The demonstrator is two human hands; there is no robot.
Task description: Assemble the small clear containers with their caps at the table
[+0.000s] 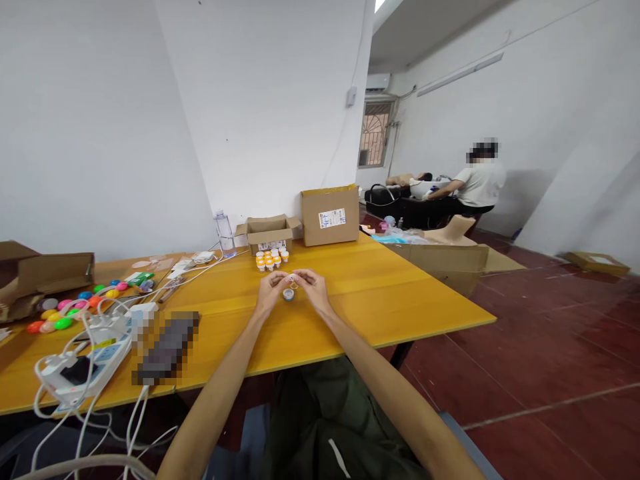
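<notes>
My left hand point(271, 289) and my right hand point(313, 288) meet over the yellow tabletop, fingertips pinched close together. Between them is a small pale piece point(293, 279), too small to name, with a yellowish ring-like edge below it. Just under the fingers a small round container point(289, 294) with a whitish top sits on the table, apart from the hands as far as I can tell. Close behind the hands stands a tight group of small white jars point(271, 263) with orange bands.
Behind the jars are an open cardboard box point(270, 235), a larger box point(330, 217) and a clear bottle point(225, 237). Left lie a phone point(169, 347), a power strip point(113, 353) with tangled cables, and colourful balls point(63, 323). A person point(480, 180) sits beyond the table at right.
</notes>
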